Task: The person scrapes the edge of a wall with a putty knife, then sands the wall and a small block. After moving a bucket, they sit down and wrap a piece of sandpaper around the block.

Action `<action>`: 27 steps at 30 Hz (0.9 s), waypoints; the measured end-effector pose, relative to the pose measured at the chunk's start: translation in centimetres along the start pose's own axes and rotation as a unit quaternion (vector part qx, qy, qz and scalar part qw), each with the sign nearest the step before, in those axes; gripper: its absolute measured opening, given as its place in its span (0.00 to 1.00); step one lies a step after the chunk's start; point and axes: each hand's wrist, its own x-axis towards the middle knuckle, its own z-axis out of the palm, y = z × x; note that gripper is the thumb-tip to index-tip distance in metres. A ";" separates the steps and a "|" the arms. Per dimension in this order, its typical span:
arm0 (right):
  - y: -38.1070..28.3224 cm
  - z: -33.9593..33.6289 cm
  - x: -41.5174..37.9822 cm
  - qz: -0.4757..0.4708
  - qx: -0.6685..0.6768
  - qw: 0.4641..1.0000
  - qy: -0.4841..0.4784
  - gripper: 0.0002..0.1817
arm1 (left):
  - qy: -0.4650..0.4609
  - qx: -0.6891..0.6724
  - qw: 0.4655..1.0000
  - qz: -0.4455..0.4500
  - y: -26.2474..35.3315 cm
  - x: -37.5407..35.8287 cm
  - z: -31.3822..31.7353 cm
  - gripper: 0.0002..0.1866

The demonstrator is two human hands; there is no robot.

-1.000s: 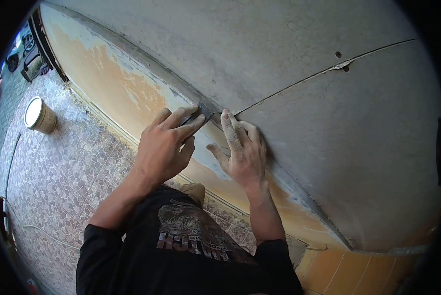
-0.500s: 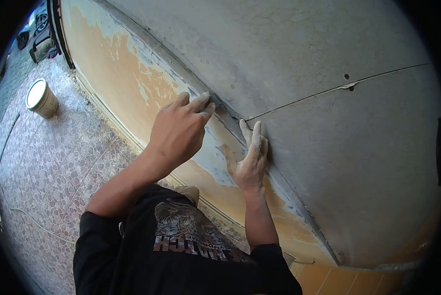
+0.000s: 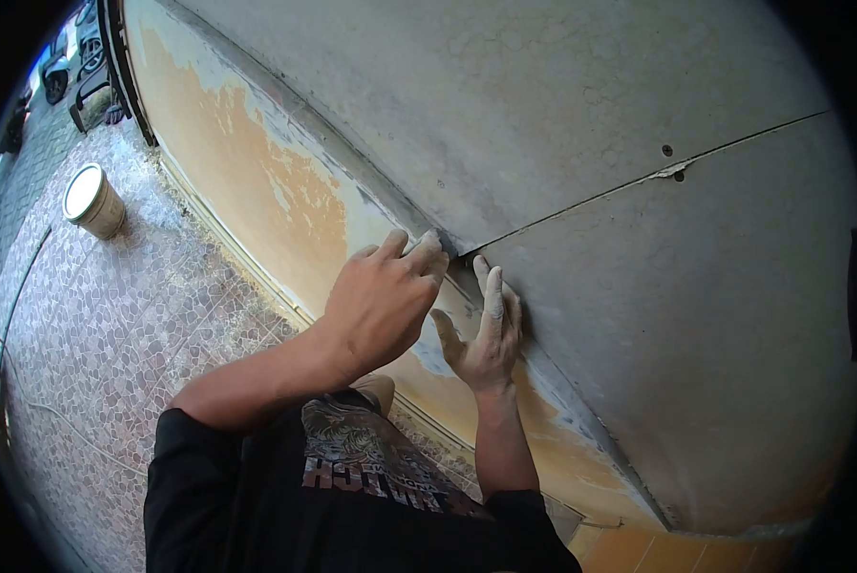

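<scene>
My left hand (image 3: 381, 301) is closed, its dusty fingers pinching a small dark flat piece (image 3: 449, 245) against a strip at the edge of a grey panel (image 3: 620, 315). Most of that piece is covered by the fingers, so its kind does not show. Just to the right, my right hand (image 3: 489, 334) is open, with whitened fingers stretched out and fingertips at the panel's edge. A thin seam (image 3: 581, 203) crosses the panel and meets the edge between my two hands. Below the strip, the wall (image 3: 299, 196) shows orange paint with white patches.
A pale bucket (image 3: 96, 202) stands on the stone-patterned floor (image 3: 151, 315) at left. A hose or cord (image 3: 61, 411) runs along that floor. Screw heads (image 3: 667, 151) show beside the seam. Dark chair-like objects (image 3: 92, 95) stand at the upper left.
My left hand has moved down and right along the edge with the dark piece, up to the seam's end. My right hand stays almost in place. The view has shifted slightly.
</scene>
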 end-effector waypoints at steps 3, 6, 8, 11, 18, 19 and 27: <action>0.2 0.4 -0.5 -0.006 -0.011 0.999 0.045 0.47 | 0.051 -0.022 0.995 -0.088 -3.3 0.5 -1.3 0.22; 0.6 1.6 -1.6 -0.017 -0.034 0.996 0.084 0.39 | 0.071 -0.008 0.994 -0.082 -4.2 0.7 -1.5 0.22; 0.3 2.0 -1.9 -0.036 -0.042 0.994 0.091 0.34 | 0.048 0.004 0.998 -0.051 -2.5 0.4 -0.7 0.23; 0.4 2.8 -1.8 -0.053 -0.087 0.986 0.134 0.20 | 0.034 -0.046 0.998 -0.029 -1.6 -0.5 -0.2 0.23; 0.8 3.0 -2.9 -0.065 -0.063 0.984 0.154 0.17 | 0.089 0.038 0.993 -0.070 -4.4 0.6 -1.2 0.22; 0.7 2.9 -2.8 -0.069 -0.062 0.984 0.152 0.17 | 0.070 -0.003 0.997 -0.035 -3.1 0.0 -0.3 0.22; 0.6 2.7 -2.5 -0.071 -0.075 0.983 0.153 0.17 | 0.109 0.002 0.987 -0.121 -7.9 0.7 -2.0 0.22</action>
